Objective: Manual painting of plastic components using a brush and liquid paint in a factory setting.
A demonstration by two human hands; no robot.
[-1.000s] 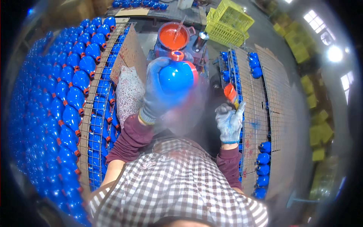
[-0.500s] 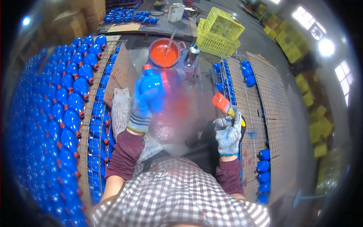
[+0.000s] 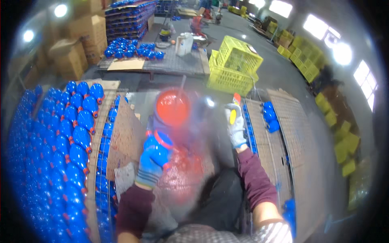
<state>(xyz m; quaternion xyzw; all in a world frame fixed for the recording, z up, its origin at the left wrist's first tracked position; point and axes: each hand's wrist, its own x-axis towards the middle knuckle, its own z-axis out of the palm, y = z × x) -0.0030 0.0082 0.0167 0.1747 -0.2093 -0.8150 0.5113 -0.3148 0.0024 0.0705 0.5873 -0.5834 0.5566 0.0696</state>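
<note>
My left hand (image 3: 151,164), in a blue glove, holds a round blue container with a red rim (image 3: 159,143) just below a bucket of red paint (image 3: 173,108). My right hand (image 3: 235,125), in a white and blue glove, grips a yellow-handled brush with a red tip (image 3: 234,106) raised to the right of the bucket. A stick stands in the paint. Red-spattered plastic sheeting (image 3: 184,170) covers the area in front of me.
Several rows of blue containers with red rims (image 3: 65,141) fill racks on the left. A few more blue containers (image 3: 270,117) lie on a slatted pallet at right. Yellow crates (image 3: 235,65) stand behind the bucket, cardboard boxes (image 3: 81,36) at far left.
My view has tipped up toward the room. My left hand has lowered the blue container from near my face to the bucket. My right hand has moved the brush up and forward.
</note>
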